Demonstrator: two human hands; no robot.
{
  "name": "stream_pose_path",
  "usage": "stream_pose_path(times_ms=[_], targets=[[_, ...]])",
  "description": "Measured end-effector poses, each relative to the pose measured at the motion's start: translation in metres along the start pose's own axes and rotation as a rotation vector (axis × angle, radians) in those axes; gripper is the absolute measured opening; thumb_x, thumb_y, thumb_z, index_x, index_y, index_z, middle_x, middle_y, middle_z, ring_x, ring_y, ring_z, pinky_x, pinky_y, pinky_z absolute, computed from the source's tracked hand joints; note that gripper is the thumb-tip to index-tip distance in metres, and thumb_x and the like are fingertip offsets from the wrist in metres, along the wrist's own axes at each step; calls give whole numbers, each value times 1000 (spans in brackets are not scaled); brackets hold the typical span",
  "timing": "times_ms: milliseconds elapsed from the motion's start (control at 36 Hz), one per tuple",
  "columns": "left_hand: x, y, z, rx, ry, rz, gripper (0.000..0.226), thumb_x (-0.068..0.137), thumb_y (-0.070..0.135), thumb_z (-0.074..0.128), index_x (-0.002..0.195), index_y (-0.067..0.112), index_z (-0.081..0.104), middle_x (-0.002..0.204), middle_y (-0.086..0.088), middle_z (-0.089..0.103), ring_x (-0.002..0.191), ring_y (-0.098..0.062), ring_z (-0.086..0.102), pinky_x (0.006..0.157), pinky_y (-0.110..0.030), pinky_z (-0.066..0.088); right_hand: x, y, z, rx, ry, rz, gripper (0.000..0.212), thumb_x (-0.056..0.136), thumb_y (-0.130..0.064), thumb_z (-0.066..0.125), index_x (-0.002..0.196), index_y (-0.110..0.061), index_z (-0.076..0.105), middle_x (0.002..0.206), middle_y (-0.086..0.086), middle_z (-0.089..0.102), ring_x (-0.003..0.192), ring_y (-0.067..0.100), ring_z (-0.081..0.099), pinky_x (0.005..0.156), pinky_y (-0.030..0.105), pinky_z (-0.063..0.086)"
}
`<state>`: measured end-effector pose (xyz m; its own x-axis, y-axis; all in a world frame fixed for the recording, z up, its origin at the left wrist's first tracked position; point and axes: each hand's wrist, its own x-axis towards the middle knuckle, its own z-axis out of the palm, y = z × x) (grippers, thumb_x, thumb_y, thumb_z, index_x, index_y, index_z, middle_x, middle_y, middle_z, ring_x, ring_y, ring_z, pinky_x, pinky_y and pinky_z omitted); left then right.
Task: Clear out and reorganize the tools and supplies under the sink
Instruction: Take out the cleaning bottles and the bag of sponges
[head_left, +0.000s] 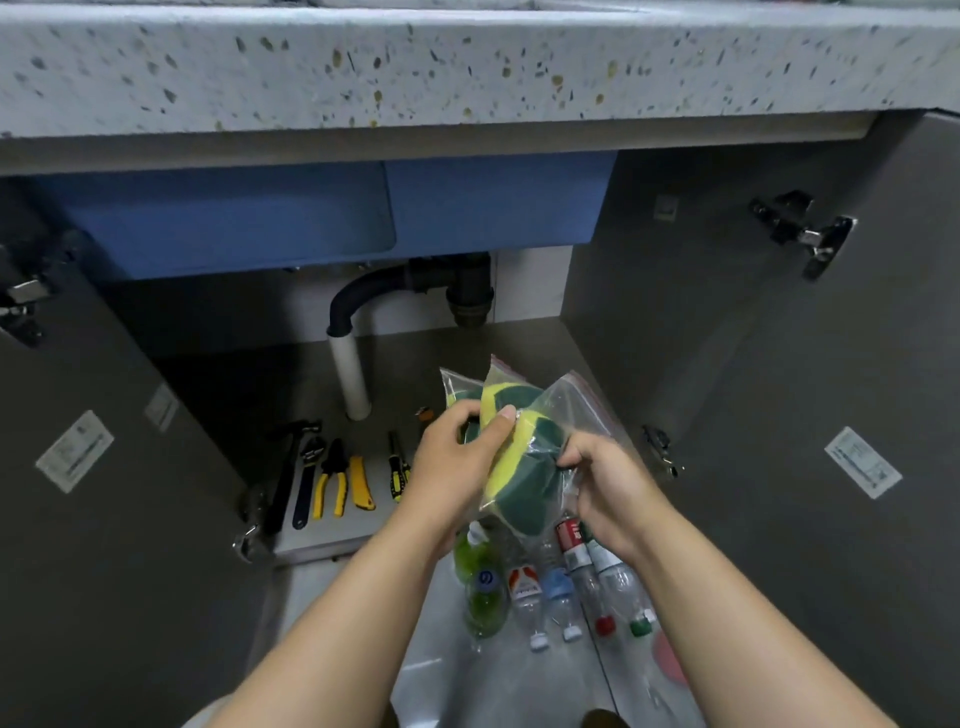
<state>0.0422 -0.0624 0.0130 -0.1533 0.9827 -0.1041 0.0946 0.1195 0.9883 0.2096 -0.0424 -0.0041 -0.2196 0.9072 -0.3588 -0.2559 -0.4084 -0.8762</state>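
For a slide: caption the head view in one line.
Left hand and right hand hold a sponge bag over bottles, tools lined up nearby.

Speckled countertop (467, 67) over grey cabinet (727, 322)

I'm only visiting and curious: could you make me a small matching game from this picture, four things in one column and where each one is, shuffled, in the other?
1. bag of sponges
2. pliers
3. green soap bottle
4. white pipe

A. on the floor outside the cabinet
B. standing upright at the cabinet's back
C. gripped by the left hand and right hand
D. lying inside the cabinet, left of the hands

Pairs: 1-C, 2-D, 3-A, 4-B
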Motion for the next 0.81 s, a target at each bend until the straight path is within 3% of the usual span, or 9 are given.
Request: stream_pose_path(times_ms=[83,139,333,417,472,556,639,722,806], targets=[[11,4,-7,123,46,58,20,95,49,65,96,30,70,99,11,73,98,-12,67,92,-42,56,8,-5,-6,64,-22,-2,41,75,-4,42,88,-16,79,89,6,72,78,18,65,76,38,56],[18,5,-15,184,53,82,20,96,48,63,98,29,68,107,5,70,105,-14,63,98,-46,52,12,-13,-11,129,-7,-22,40,74,-4,42,76,-22,78,84,3,71,78,19,64,86,44,54],[18,0,-25,321,-113,123,16,99,46,59,92,32,65,99,8,69,107,-19,61,95,-43,51,13,-21,-9,80,4,-18,41,86,1,45,124,8,57,108,17,65,101,33,60,104,64,44],[15,1,-22,328,-141,122,18,99,50,57,92,34,63,97,8,69,101,-13,62,86,-35,50,13,-14,2,26,75,-76,17,91,-1,51,96,-2,67,90,9,68,85,27,64,77,50,58],[14,2,-21,319,-135,125,17,99,51,55,94,36,61,97,10,68,99,-10,62,81,-31,48,13,-8,6,-4,101,-109,18,95,-6,52,91,-10,69,85,8,71,73,19,68,57,35,57],[10,2,-18,296,-124,143,8,100,51,54,107,47,54,106,10,68,98,-10,65,80,-32,51,11,-2,13,-15,87,-135,24,101,-12,48,115,-11,68,102,13,75,84,22,71,72,39,59],[7,-1,-15,277,-94,163,59,99,54,53,145,58,17,135,13,62,108,-12,67,94,-38,55,9,4,20,-21,91,-153,26,104,-15,47,120,-21,66,111,11,75,94,24,72,81,43,58],[8,-5,-13,282,-8,158,84,96,63,52,153,56,-9,103,9,72,85,-10,71,75,-36,58,9,8,23,-13,106,-172,28,105,-17,45,120,-29,66,112,6,75,98,23,73,80,41,60],[14,-6,-17,165,20,145,70,95,64,53,154,36,29,101,14,70,94,1,67,78,-22,49,6,7,23,0,73,-188,29,105,-20,45,123,-33,64,117,7,74,105,27,72,92,50,56]])
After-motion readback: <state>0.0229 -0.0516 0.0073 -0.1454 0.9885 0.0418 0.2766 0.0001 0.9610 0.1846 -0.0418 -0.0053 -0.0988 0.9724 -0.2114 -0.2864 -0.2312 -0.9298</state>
